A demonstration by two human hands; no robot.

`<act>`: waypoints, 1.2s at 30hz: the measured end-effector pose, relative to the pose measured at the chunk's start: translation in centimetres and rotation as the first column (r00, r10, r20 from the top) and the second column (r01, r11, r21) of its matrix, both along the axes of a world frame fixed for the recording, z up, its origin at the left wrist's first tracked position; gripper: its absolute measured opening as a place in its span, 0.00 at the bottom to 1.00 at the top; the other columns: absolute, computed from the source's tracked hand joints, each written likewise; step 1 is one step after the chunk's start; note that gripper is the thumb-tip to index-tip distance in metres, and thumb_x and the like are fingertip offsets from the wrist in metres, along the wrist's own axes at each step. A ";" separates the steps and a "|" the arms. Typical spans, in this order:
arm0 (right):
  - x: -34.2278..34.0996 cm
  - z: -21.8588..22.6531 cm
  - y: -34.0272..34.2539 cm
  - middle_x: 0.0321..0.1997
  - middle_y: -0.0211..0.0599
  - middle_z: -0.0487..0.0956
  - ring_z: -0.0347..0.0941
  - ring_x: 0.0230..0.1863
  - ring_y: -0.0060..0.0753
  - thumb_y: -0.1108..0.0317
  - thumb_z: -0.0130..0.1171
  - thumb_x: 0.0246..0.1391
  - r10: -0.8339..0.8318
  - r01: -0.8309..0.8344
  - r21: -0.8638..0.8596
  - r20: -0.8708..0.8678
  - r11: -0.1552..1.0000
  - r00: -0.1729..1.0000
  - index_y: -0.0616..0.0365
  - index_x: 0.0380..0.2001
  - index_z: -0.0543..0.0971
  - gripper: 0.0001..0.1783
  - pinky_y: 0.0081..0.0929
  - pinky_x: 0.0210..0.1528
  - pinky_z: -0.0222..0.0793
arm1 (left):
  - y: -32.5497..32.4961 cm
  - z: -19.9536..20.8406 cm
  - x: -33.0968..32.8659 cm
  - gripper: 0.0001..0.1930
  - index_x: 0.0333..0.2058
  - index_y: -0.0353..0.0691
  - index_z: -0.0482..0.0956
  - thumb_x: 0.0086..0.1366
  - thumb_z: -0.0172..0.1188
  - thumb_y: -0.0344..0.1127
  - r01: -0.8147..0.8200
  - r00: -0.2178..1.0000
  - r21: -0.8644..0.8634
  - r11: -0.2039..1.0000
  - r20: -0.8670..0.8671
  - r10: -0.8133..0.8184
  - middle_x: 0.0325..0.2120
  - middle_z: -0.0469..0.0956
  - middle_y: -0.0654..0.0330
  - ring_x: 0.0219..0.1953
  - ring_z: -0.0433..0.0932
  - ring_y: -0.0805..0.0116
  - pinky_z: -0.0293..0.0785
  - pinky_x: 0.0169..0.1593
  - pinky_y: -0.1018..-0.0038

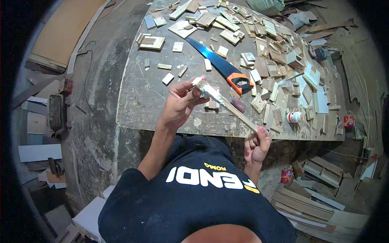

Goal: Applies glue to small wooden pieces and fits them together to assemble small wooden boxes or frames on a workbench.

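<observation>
Over the near edge of the table, my left hand (pixel 180 101) pinches a small pale wooden block (pixel 197 84) between thumb and fingers. My right hand (pixel 258 145) grips the lower end of a thin wooden stick (pixel 242 116). The stick slants up to the left, and its far end meets the block. White glue-like stuff (pixel 210 92) coats that end; where block and stick part is hard to make out. Beyond my hands lies a handsaw (pixel 219 62) with a dark blade and an orange and black handle. A dull purple cylinder (pixel 238 104) sits behind the stick.
Wood offcuts (pixel 279 60) crowd the right and far parts of the worktable (pixel 137 101). A white round container with a red band (pixel 294 117) stands near the right front edge. Boards (pixel 308 206) lie stacked on the floor at right; a large panel (pixel 65 30) leans at far left.
</observation>
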State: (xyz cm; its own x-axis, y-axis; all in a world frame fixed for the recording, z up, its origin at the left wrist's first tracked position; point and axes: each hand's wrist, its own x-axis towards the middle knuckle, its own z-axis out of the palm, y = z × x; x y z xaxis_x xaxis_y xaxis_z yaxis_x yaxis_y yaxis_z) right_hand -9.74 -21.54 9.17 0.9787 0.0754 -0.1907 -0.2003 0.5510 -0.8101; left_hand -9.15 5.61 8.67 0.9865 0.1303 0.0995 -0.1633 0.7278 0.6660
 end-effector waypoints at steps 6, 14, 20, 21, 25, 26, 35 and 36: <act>0.2 -0.4 -3.0 0.10 0.17 0.52 0.42 0.08 0.11 0.67 0.53 0.61 -0.004 0.004 0.001 0.008 1.000 1.000 0.65 0.34 0.78 0.11 0.16 0.08 0.43 | -2.0 0.4 0.4 0.22 0.52 0.32 0.73 0.61 0.64 0.35 -0.018 1.000 0.000 1.000 -0.014 0.018 0.44 0.78 0.54 0.46 0.79 0.65 0.81 0.47 0.67; 1.0 0.1 -5.2 0.11 0.14 0.48 0.40 0.09 0.11 0.66 0.51 0.63 0.032 -0.032 0.042 0.008 0.999 0.999 0.63 0.33 0.77 0.11 0.16 0.08 0.42 | -6.3 0.2 1.3 0.23 0.54 0.33 0.70 0.62 0.62 0.34 -0.033 0.999 -0.053 0.998 -0.012 0.032 0.45 0.78 0.53 0.46 0.79 0.63 0.80 0.49 0.67; 1.5 0.2 -8.1 0.11 0.15 0.49 0.40 0.09 0.10 0.66 0.51 0.63 0.008 0.003 0.140 -0.076 0.990 0.997 0.61 0.32 0.77 0.10 0.15 0.08 0.40 | -8.9 0.3 1.5 0.23 0.55 0.33 0.70 0.63 0.62 0.34 -0.037 0.999 -0.078 0.996 0.013 0.038 0.46 0.78 0.54 0.46 0.79 0.67 0.81 0.48 0.70; 1.9 0.5 -8.3 0.11 0.15 0.49 0.40 0.09 0.10 0.66 0.51 0.63 0.006 0.005 0.141 -0.077 0.990 0.997 0.61 0.32 0.77 0.10 0.15 0.08 0.40 | -9.4 0.5 1.6 0.23 0.55 0.33 0.70 0.63 0.62 0.34 -0.038 0.999 -0.056 0.998 0.015 0.039 0.45 0.78 0.55 0.45 0.79 0.67 0.81 0.48 0.70; 2.7 0.2 -9.5 0.11 0.15 0.48 0.40 0.09 0.11 0.67 0.51 0.63 0.015 -0.011 0.078 -0.053 0.997 0.999 0.61 0.32 0.77 0.09 0.15 0.07 0.41 | -11.3 1.2 1.8 0.23 0.55 0.33 0.70 0.63 0.61 0.34 -0.031 0.999 -0.076 0.997 -0.007 0.031 0.44 0.78 0.58 0.44 0.80 0.68 0.80 0.49 0.71; 2.6 0.0 -10.1 0.11 0.15 0.48 0.40 0.09 0.11 0.67 0.51 0.63 0.023 -0.020 0.071 -0.040 0.997 0.999 0.61 0.33 0.77 0.09 0.15 0.07 0.41 | -11.6 1.3 1.8 0.23 0.55 0.33 0.70 0.63 0.61 0.34 -0.037 0.999 -0.097 0.995 -0.019 0.035 0.43 0.78 0.59 0.44 0.80 0.68 0.80 0.50 0.70; 4.3 -0.1 -13.3 0.12 0.15 0.48 0.40 0.09 0.10 0.68 0.51 0.63 0.048 -0.047 0.056 -0.021 0.997 0.999 0.61 0.32 0.76 0.09 0.14 0.07 0.42 | -15.1 0.9 3.2 0.24 0.56 0.32 0.68 0.64 0.60 0.33 -0.006 0.999 -0.111 0.994 -0.035 0.002 0.42 0.78 0.57 0.43 0.80 0.67 0.80 0.49 0.72; 4.1 -0.2 -13.7 0.12 0.15 0.48 0.40 0.09 0.10 0.68 0.51 0.63 0.044 -0.041 0.047 -0.054 0.998 0.998 0.60 0.29 0.74 0.10 0.15 0.07 0.41 | -15.7 1.1 3.2 0.19 0.52 0.33 0.72 0.64 0.60 0.32 -0.029 0.998 -0.138 0.990 -0.067 0.020 0.40 0.79 0.58 0.41 0.80 0.69 0.81 0.47 0.72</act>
State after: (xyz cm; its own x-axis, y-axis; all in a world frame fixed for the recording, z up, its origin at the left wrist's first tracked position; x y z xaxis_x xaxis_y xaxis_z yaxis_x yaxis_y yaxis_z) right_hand -5.60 -35.27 8.96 0.9625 0.1263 -0.2399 -0.2680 0.5770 -0.7715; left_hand -5.95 -10.05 9.78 0.9866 0.1622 0.0147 -0.1417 0.8101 0.5689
